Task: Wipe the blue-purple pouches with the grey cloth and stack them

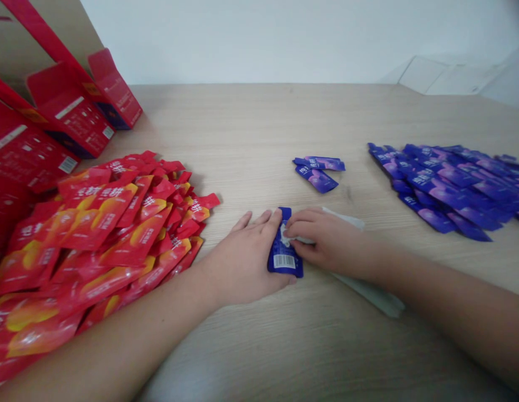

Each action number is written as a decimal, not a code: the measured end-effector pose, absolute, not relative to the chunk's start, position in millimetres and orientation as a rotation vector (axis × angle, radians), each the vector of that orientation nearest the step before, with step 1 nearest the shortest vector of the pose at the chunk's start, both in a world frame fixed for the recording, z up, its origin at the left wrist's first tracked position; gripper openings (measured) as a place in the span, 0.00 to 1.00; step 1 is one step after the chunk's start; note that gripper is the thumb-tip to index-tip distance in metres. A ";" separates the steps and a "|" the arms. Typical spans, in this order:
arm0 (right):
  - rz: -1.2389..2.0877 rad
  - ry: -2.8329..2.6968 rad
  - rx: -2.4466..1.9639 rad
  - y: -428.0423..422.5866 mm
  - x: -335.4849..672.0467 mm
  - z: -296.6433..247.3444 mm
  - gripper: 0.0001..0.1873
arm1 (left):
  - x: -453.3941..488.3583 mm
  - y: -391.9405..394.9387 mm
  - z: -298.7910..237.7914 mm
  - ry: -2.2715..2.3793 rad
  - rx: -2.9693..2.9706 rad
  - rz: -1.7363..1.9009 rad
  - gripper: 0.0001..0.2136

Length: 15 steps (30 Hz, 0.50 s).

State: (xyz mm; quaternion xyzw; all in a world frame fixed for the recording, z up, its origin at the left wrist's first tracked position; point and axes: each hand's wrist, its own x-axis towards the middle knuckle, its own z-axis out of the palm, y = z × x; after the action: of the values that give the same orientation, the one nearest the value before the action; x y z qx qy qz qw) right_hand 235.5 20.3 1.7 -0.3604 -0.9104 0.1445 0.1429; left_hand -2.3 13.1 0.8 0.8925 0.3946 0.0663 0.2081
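Observation:
In the middle of the table, a purple sachet lies barcode side up. My left hand holds its left side, with the index finger along the upper edge and the thumb at the bottom; the other fingers are stretched out on the tabletop. My right hand pinches a bunched end of a white tissue-like cloth and presses it against the sachet's printed face. The rest of the cloth trails beneath the right wrist. Beyond the hands lie a few loose purple sachets.
To the left is a large heap of red sachets. Behind it stand red boxes with raised flaps. A pile of purple sachets lies at the right. A white object is at the back right, by the wall.

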 end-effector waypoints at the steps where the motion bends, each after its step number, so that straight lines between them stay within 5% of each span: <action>1: 0.394 -2.622 -1.069 23.6 237.5 0.6 0.07 | -2.7 13.0 1.4 1.097 2.490 0.168 0.55; 4: 0.375 -2.607 -1.089 27.8 241.6 -2.0 0.08 | -5.4 14.3 3.0 1.064 2.470 0.138 0.55; 8: 0.372 -2.595 -1.096 26.6 243.2 -5.6 0.08 | -7.9 18.5 2.0 1.055 2.436 0.161 0.40; 15: 0.333 -2.435 -1.136 25.6 247.5 -14.8 0.12 | -3.0 16.9 -6.4 1.154 2.494 0.163 0.48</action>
State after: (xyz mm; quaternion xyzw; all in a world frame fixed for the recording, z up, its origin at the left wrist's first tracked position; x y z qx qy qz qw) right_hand 247.5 25.6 -14.8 -0.4097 -0.8783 0.1202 0.2154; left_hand -3.0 16.9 -6.4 0.8890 0.4113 0.0581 0.1929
